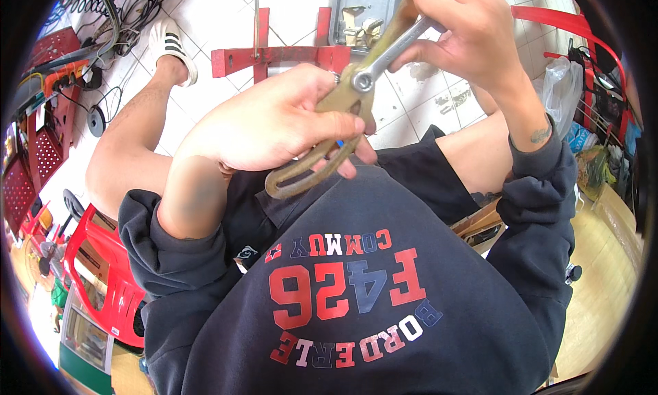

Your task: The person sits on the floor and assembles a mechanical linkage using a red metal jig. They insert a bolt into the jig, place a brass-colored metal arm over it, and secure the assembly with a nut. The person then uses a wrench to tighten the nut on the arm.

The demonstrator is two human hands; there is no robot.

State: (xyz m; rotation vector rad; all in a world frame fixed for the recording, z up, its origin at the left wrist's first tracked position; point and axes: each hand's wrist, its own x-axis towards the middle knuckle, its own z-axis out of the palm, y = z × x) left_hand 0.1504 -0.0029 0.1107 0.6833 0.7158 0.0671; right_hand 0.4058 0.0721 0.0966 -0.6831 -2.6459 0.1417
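Note:
My left hand [274, 121] is closed around a worn olive-tan metal piece [301, 177], with a long looped, slotted end sticking out below the fingers. It looks like a pair of shears, but I cannot tell for sure. At its bolted joint sits the ring end of a silver wrench [404, 49]. My right hand [473, 35] pinches the wrench's other end, up and to the right. The far part of the tan piece runs up beside the wrench to the top edge. A small blue spot shows by the left fingertips.
A red metal stand [288, 55] is on the white tiled floor ahead. Beyond it lies a grey tray [346, 4] with small metal parts. Cables [103, 14] and a red chair [103, 278] are at left. Red frames and a clear plastic bag [561, 90] stand at right.

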